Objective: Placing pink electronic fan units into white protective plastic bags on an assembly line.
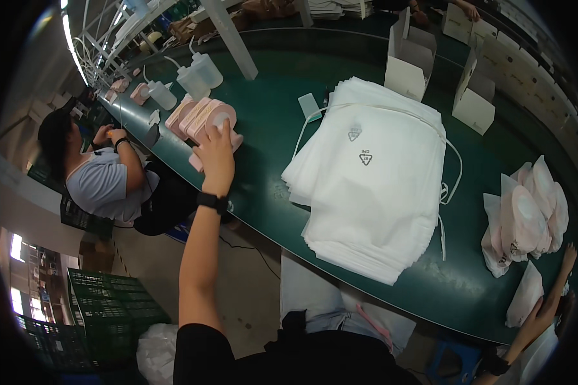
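Note:
My left hand point(215, 154) reaches across the table's left side, its fingers curled over the front piece in a row of pink rounded cases point(202, 122). Low at the right, a hand that appears to be my right hand point(541, 316) lies with its fingers stretched out. It is beside a white soft pouch point(525, 295); whether it touches the pouch is hard to tell. Just beyond stand several translucent pouches with pink cases inside point(523, 221). Between my hands lies a thick stack of white foam sleeves point(372, 173), a loose white strap across its far end.
Squeeze bottles point(192, 77) stand past the pink cases. Open white cartons point(411, 61) line the far right side, where another person's hand point(470, 9) shows. A co-worker point(109, 173) sits at the left. Green crates point(109, 295) stand on the floor.

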`<move>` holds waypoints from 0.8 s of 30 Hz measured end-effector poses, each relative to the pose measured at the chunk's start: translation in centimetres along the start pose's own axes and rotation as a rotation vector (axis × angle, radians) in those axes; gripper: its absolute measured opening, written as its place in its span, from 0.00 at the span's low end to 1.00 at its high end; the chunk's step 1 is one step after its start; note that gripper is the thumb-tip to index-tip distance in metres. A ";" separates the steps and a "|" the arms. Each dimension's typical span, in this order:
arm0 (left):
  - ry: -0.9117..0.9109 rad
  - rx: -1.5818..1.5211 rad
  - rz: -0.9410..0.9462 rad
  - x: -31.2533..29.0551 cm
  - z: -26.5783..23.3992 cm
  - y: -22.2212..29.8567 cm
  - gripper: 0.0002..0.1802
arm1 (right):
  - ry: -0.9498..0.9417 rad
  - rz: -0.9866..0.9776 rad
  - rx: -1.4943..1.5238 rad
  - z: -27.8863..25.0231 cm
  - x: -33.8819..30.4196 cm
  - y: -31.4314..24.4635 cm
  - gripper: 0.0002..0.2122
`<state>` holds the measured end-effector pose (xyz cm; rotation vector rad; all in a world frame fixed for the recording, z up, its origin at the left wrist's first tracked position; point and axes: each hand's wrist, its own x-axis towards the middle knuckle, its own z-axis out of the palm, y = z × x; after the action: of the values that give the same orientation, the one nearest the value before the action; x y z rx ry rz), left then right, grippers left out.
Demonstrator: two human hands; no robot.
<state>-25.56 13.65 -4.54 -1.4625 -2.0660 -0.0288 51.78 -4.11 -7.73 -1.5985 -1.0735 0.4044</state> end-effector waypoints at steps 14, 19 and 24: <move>-0.193 -1.816 -0.204 -15.0 -14.3 3.3 0.37 | -0.894 -0.219 0.497 28.6 -14.4 -18.9 0.26; -0.458 -2.265 -0.377 -16.2 -12.9 7.3 0.44 | -1.061 -0.077 0.639 28.7 -15.8 -20.4 0.35; -0.673 -2.396 -0.468 -16.6 -13.2 10.7 0.49 | -0.999 0.255 0.784 27.9 -16.2 -18.9 0.35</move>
<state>-6.78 -0.94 -5.01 -1.6880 -2.2191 -3.4620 14.65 -1.11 -4.15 -0.7676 -1.1761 1.6837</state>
